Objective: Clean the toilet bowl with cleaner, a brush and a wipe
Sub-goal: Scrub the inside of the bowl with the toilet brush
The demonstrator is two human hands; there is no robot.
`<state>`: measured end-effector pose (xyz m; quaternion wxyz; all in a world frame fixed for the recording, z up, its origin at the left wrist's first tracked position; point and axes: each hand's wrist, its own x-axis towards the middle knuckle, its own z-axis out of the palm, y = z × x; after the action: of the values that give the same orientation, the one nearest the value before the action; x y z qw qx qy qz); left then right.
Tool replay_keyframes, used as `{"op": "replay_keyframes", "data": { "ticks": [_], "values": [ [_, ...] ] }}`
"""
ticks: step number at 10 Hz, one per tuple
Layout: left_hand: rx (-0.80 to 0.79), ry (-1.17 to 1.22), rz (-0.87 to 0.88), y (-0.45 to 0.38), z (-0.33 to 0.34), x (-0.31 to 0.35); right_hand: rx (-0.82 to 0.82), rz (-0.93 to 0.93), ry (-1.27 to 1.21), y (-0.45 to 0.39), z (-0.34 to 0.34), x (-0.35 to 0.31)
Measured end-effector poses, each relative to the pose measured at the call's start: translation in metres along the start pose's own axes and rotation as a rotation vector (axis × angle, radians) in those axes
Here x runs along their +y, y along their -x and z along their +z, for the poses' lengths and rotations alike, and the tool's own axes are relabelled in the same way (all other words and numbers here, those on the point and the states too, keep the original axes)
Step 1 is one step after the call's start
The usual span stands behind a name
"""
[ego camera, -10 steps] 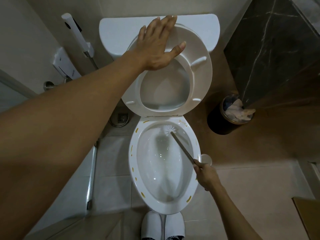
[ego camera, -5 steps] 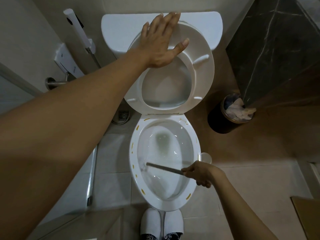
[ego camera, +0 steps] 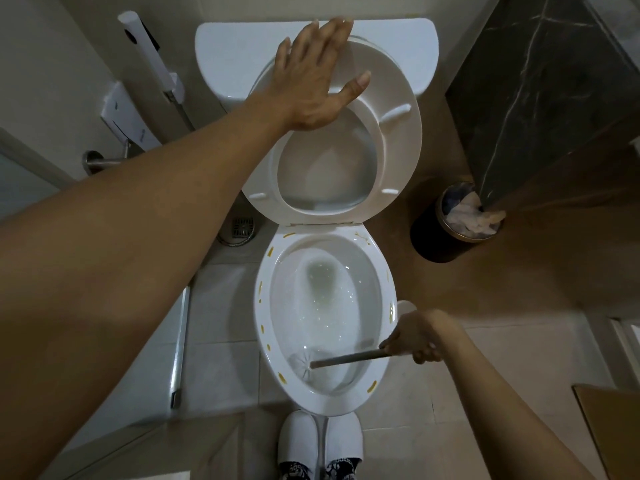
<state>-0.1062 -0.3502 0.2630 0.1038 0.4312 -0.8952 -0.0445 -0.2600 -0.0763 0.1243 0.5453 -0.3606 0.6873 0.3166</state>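
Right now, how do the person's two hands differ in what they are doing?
The left hand lies flat with straight fingers on the raised toilet seat; the right hand curls round the brush handle. The left reaches up by the tank; the right is low beside the bowl. Both are bare.

The left hand (ego camera: 313, 77) covered the top left of the raised seat (ego camera: 398, 140), so the contact under the palm couldn't be seen. The right hand (ego camera: 414, 341) hid the brush (ego camera: 341, 360) handle's end. Slippers (ego camera: 320, 441) got chopped by the bottom edge, a cardboard piece (ego camera: 613, 427) by the right edge. Bin (ego camera: 446, 233) contents too crumpled to identify.
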Motion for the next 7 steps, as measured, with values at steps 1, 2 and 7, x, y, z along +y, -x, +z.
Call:
{"op": "replay_keyframes", "data": {
  "ticks": [1,2,7],
  "values": [
    [-0.008,0.012,0.002,0.001,0.000,0.001,0.057,-0.064,-0.029,-0.008,0.002,-0.007],
    [-0.011,0.018,-0.002,0.001,-0.001,0.000,0.073,-0.095,-0.096,-0.011,0.009,-0.003],
    [-0.012,0.014,-0.003,0.001,-0.001,0.000,0.017,0.130,0.079,0.030,-0.034,0.020]
  ]
}}
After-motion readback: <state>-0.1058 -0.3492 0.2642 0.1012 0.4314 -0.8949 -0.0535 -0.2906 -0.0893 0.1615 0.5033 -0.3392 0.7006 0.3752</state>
